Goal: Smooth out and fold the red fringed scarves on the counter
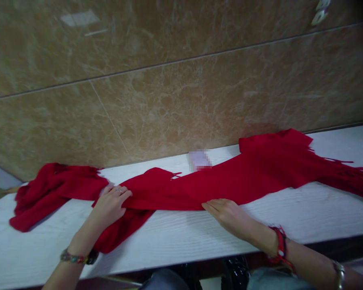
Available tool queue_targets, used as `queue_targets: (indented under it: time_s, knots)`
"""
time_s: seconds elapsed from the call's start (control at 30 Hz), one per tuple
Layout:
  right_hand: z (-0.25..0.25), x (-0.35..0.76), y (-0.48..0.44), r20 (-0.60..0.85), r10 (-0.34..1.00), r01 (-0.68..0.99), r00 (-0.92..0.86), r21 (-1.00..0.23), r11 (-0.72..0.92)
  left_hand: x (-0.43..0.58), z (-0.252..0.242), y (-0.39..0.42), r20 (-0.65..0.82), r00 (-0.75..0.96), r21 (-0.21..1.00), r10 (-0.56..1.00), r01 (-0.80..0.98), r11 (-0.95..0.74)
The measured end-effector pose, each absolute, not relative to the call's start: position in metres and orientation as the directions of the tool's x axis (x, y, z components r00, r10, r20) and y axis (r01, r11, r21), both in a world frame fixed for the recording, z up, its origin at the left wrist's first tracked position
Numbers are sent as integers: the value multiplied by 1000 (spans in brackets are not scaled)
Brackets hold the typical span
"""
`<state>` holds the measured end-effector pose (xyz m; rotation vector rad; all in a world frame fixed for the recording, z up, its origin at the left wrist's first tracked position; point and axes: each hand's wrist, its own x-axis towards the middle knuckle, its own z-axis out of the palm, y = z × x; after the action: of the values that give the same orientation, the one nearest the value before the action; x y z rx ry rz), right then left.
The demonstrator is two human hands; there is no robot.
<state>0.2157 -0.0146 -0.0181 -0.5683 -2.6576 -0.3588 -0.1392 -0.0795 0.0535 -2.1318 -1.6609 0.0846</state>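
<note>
A long red scarf with fringed ends stretches across the white tabletop. My left hand is closed on its narrow left part, fingers bent over the cloth, a ring on one finger. Along the scarf's near edge, my right hand pinches the cloth with its fingers together. To the right the scarf widens into loose folds, and its fringe trails off toward the frame's edge. More red cloth lies beneath and in front of my left hand. A crumpled red bundle rests at the far left; whether it joins the scarf I cannot tell.
The white tabletop is long and narrow and runs against a brown tiled wall. A small pale, blurred-out box stands behind the scarf by the wall. A white fixture is on the wall at upper right.
</note>
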Motion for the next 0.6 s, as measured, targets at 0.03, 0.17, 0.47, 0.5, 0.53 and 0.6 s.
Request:
queue_targets:
  time_s: [0.03, 0.17, 0.47, 0.5, 0.53, 0.6]
  knots:
    - [-19, 215, -15, 440, 325, 431, -837, 164, 888, -149, 61, -78, 184, 284, -385, 941, 902, -197]
    - [-19, 209, -16, 463, 270, 386, -844, 175, 906, -169, 94, -66, 89, 305, -449, 948, 862, -235]
    - [-9, 218, -10, 503, 236, 412, -832, 274, 869, -211, 146, -54, 303, 232, -434, 924, 897, -83]
    - [-10, 219, -9, 509, 236, 419, -828, 283, 863, -222, 148, -53, 332, 223, -416, 917, 907, -71]
    - [-12, 221, -7, 513, 232, 422, -826, 291, 859, -232, 151, -52, 361, 210, -393, 909, 918, -57]
    - [-16, 222, -5, 515, 219, 415, -829, 305, 857, -249, 158, -48, 434, 174, -331, 884, 943, -24]
